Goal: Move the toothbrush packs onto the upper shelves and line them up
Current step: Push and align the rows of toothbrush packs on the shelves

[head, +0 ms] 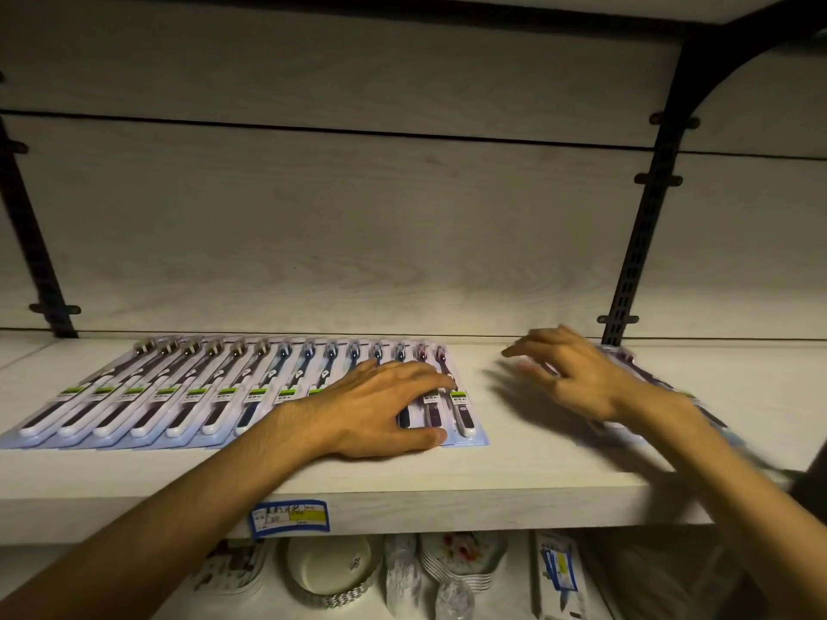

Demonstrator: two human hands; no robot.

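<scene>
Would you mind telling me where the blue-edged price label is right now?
In the head view, the price label is stuck on the front edge of the shelf, below the left hand and above the white bowl.

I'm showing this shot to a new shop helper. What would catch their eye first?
First, the long row of toothbrush packs lying overlapped along the left and middle of the pale wooden shelf. Next the two hands: the left hand rests flat on the row's right end, while the right hand, blurred, hovers over more packs at the right. A blue-edged price label sits on the shelf's front edge.
</scene>
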